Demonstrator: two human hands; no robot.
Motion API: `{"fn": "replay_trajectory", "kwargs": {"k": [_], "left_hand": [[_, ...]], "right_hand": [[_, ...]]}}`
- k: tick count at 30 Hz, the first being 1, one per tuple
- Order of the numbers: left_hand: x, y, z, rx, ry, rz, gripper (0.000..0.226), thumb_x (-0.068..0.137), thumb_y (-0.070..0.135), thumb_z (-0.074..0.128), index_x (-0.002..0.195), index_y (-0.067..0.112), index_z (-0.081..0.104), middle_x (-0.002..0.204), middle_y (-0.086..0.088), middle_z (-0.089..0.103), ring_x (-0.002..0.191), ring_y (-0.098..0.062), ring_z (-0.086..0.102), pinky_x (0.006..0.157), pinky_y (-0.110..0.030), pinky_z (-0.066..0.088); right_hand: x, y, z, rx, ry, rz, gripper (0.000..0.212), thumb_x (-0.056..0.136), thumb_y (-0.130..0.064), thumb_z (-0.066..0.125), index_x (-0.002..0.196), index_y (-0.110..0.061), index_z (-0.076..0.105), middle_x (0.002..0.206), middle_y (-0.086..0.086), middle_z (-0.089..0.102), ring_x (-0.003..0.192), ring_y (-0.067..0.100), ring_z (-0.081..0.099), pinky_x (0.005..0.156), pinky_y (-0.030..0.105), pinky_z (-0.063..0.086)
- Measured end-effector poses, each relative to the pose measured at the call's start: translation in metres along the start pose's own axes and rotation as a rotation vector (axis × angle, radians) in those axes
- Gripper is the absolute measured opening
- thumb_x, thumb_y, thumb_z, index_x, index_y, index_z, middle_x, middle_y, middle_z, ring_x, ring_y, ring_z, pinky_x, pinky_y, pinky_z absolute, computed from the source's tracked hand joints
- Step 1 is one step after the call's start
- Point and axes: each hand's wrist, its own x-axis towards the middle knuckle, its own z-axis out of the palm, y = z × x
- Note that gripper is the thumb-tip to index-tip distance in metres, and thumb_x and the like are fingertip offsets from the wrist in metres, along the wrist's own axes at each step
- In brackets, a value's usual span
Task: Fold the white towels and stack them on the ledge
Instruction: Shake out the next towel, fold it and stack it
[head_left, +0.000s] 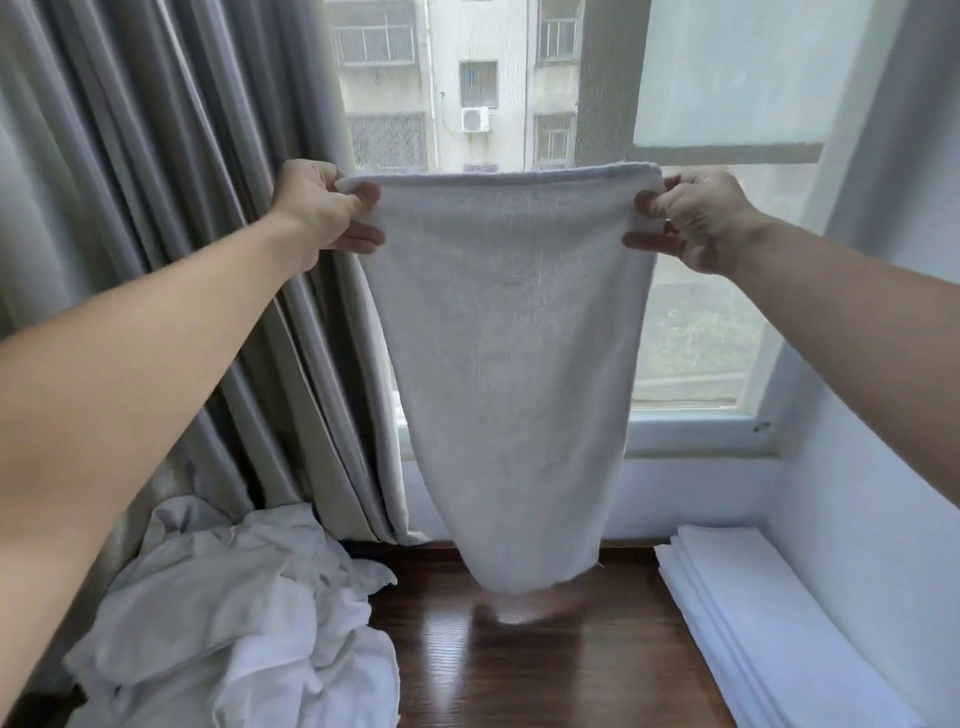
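**Two hands holding one white towel up at the window**

Two hands are stretching a white towel (506, 332) in the middle of the frame, in front of the window (727, 291). The left hand (324, 213), at centre left, is pinching the towel's upper left corner, thumb on top and fingers (358, 241) curled round the edge. The right hand (693, 223), at centre right, is gripping the upper right corner the same way, its fingers (644, 241) curled over the cloth and closed on it. Both arms are reaching in from the lower sides of the frame.

The towel's top edge is running nearly level between the two hands, while the cloth is hanging down and narrowing to a rounded tip that is dangling just above the dark wooden ledge (545, 660) at bottom centre, which is showing a faint reflection of it. Whether the tip is touching the wood is hard to tell.

A stack of folded towels (769, 639) is lying on the ledge at lower right, against the white wall. A heap of crumpled towels (244, 613) is sitting at lower left, at the foot of the grey curtain (171, 171) that is filling the upper left.
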Motion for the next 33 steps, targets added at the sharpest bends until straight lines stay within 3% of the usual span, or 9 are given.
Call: {"fn": "replay_trajectory", "kwargs": {"k": [7, 10, 14, 17, 19, 24, 29, 31, 33], "left_hand": [[-0.019, 0.002, 0.009, -0.005, 0.070, 0.046, 0.018, 0.104, 0.019, 0.059, 0.088, 0.011, 0.063, 0.092, -0.016, 0.072, 0.071, -0.029, 0.077, 0.068, -0.038, 0.065], [-0.055, -0.008, 0.003, 0.060, 0.073, 0.035, 0.016, 0.102, 0.024, 0.063, 0.093, 0.012, 0.065, 0.091, -0.013, 0.074, 0.063, -0.027, 0.076, 0.055, -0.037, 0.063], [-0.119, -0.030, -0.012, 0.193, 0.043, 0.083, 0.020, 0.099, 0.033, 0.068, 0.092, 0.015, 0.065, 0.064, 0.004, 0.071, 0.044, -0.013, 0.067, 0.035, -0.023, 0.047], [-0.164, -0.055, -0.025, 0.201, -0.022, 0.073, 0.019, 0.096, 0.035, 0.069, 0.085, 0.019, 0.066, 0.057, 0.000, 0.069, 0.045, -0.023, 0.064, 0.034, -0.021, 0.042], [-0.192, -0.074, -0.031, 0.190, -0.041, 0.054, 0.019, 0.096, 0.032, 0.069, 0.083, 0.017, 0.068, 0.057, 0.001, 0.067, 0.053, -0.027, 0.059, 0.039, -0.022, 0.042], [-0.268, -0.120, -0.045, 0.049, -0.235, -0.040, 0.016, 0.096, 0.024, 0.069, 0.085, 0.012, 0.069, 0.065, 0.013, 0.068, 0.057, 0.002, 0.058, 0.057, -0.011, 0.048], [-0.341, -0.184, -0.060, 0.025, -0.442, -0.246, 0.026, 0.091, 0.038, 0.070, 0.084, 0.014, 0.074, 0.078, -0.006, 0.072, 0.075, -0.017, 0.066, 0.069, -0.021, 0.053], [-0.366, -0.209, -0.062, 0.051, -0.515, -0.348, 0.030, 0.088, 0.047, 0.070, 0.085, 0.018, 0.076, 0.078, -0.004, 0.074, 0.073, -0.018, 0.068, 0.069, -0.028, 0.056], [-0.387, -0.227, -0.062, 0.082, -0.589, -0.428, 0.021, 0.094, 0.034, 0.068, 0.086, 0.016, 0.076, 0.079, -0.002, 0.075, 0.075, -0.013, 0.069, 0.070, -0.028, 0.056]], "right_hand": [[-0.013, 0.015, -0.007, 0.007, -0.013, -0.088, 0.016, 0.098, -0.023, 0.071, 0.086, -0.014, 0.065, 0.102, 0.004, 0.061, 0.093, 0.020, 0.066, 0.067, 0.038, 0.064], [-0.035, 0.029, -0.018, -0.065, -0.046, -0.074, 0.017, 0.099, -0.024, 0.069, 0.085, -0.016, 0.064, 0.103, 0.006, 0.059, 0.088, 0.025, 0.065, 0.059, 0.039, 0.063], [-0.084, 0.051, -0.037, -0.108, -0.114, -0.008, 0.018, 0.099, -0.024, 0.068, 0.084, -0.016, 0.062, 0.097, 0.007, 0.058, 0.076, 0.029, 0.067, 0.053, 0.039, 0.062], [-0.131, 0.068, -0.049, -0.148, -0.161, 0.014, 0.020, 0.100, -0.021, 0.067, 0.081, -0.015, 0.062, 0.084, 0.005, 0.059, 0.059, 0.024, 0.068, 0.047, 0.036, 0.060], [-0.163, 0.079, -0.054, -0.177, -0.173, 0.035, 0.019, 0.099, -0.020, 0.067, 0.081, -0.014, 0.064, 0.079, 0.006, 0.061, 0.055, 0.021, 0.067, 0.047, 0.034, 0.059], [-0.237, 0.119, -0.058, -0.335, -0.192, 0.069, 0.019, 0.097, -0.020, 0.070, 0.078, -0.018, 0.066, 0.074, 0.000, 0.069, 0.071, 0.015, 0.060, 0.064, 0.030, 0.051], [-0.323, 0.169, -0.056, -0.350, -0.231, 0.249, 0.016, 0.096, -0.018, 0.071, 0.083, -0.008, 0.069, 0.085, 0.016, 0.074, 0.075, 0.019, 0.065, 0.073, 0.028, 0.052], [-0.355, 0.192, -0.056, -0.364, -0.224, 0.332, 0.016, 0.095, -0.018, 0.071, 0.081, -0.010, 0.071, 0.083, 0.012, 0.077, 0.073, 0.014, 0.068, 0.072, 0.031, 0.054], [-0.382, 0.212, -0.056, -0.429, -0.230, 0.412, 0.018, 0.096, -0.020, 0.071, 0.080, -0.013, 0.074, 0.075, -0.001, 0.075, 0.068, 0.005, 0.065, 0.064, 0.023, 0.050]]}}
